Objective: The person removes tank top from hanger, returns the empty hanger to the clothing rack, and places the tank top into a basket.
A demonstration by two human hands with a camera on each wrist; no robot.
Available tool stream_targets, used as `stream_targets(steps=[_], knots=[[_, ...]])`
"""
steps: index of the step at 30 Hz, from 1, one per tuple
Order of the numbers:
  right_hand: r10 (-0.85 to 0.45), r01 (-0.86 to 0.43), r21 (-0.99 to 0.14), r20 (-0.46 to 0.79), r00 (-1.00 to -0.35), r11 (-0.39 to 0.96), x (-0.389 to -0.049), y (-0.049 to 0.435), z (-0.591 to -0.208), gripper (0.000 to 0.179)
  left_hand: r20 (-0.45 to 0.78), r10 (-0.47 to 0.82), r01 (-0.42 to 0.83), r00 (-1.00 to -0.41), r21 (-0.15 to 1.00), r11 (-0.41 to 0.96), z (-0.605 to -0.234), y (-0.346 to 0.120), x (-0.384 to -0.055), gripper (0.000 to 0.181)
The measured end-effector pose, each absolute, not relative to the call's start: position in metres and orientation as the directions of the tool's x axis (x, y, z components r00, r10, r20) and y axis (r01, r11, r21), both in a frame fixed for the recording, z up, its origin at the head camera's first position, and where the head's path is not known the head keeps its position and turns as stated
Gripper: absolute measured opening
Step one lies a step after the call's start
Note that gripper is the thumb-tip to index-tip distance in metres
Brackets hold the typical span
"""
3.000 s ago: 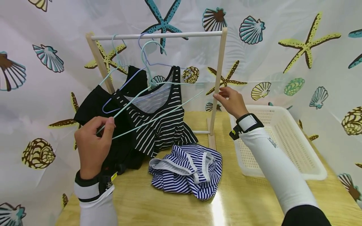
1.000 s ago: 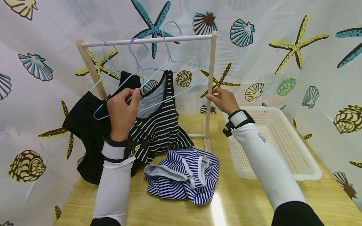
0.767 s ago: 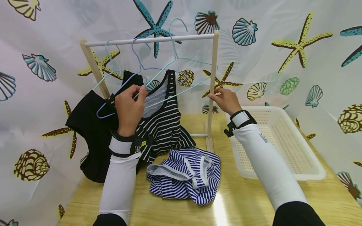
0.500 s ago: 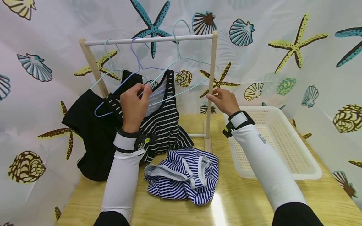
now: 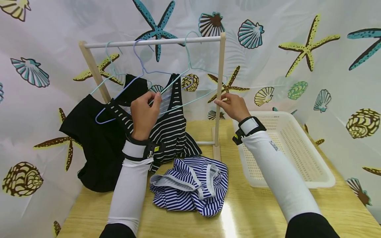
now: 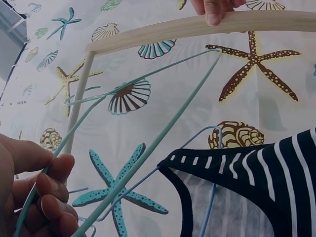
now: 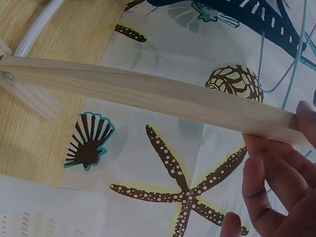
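Observation:
My left hand (image 5: pixel 146 115) pinches the lower left corner of a bare mint-green hanger (image 5: pixel 189 61). That hanger's hook loops over the white rail (image 5: pixel 166 42) of a small clothes rack; whether it rests on the rail I cannot tell. My right hand (image 5: pixel 233 105) grips the rack's right wooden post (image 5: pixel 220 72) between thumb and fingers. Left of the bare hanger, a black-and-white striped top (image 5: pixel 171 129) hangs on a periwinkle hanger (image 5: pixel 140 58), partly hidden behind my left hand. Further left, a black garment (image 5: pixel 95 145) hangs on another mint hanger (image 5: pixel 109 59).
A crumpled blue-and-white striped garment (image 5: pixel 184 200) lies on the wooden table (image 5: pixel 238 211) in front of the rack. On the right stands a white perforated basket (image 5: pixel 327 180). A curtain (image 5: pixel 274 62) printed with shells and starfish surrounds the back and sides.
My left hand has moved right and up with the mint hanger, whose hook rose above the rail and then came down over it. My right hand stays on the post.

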State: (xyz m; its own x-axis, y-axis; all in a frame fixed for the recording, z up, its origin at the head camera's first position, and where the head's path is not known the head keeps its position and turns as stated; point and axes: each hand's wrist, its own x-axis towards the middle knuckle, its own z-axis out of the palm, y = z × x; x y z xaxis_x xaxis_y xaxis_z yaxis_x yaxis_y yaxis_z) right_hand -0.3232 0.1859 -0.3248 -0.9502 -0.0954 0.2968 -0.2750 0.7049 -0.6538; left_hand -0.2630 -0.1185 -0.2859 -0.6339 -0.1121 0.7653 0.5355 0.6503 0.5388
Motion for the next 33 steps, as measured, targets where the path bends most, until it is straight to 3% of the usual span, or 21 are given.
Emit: stream_targets(steps=[23, 33], knots=[[-0.101, -0.283, -0.647, 0.304, -0.947, 0.708, -0.323, 0.187, -0.325, 0.036, 0.731, -0.062, 0.545, -0.679, 0.559, 0.625, -0.307, -0.107, -0.274, 0.026], [-0.104, -0.289, -0.669, 0.303, -0.947, 0.685, -0.326, 0.187, -0.326, 0.035, 0.670, -0.011, 0.553, -0.742, 0.621, 0.556, -0.320, -0.098, -0.278, 0.023]])
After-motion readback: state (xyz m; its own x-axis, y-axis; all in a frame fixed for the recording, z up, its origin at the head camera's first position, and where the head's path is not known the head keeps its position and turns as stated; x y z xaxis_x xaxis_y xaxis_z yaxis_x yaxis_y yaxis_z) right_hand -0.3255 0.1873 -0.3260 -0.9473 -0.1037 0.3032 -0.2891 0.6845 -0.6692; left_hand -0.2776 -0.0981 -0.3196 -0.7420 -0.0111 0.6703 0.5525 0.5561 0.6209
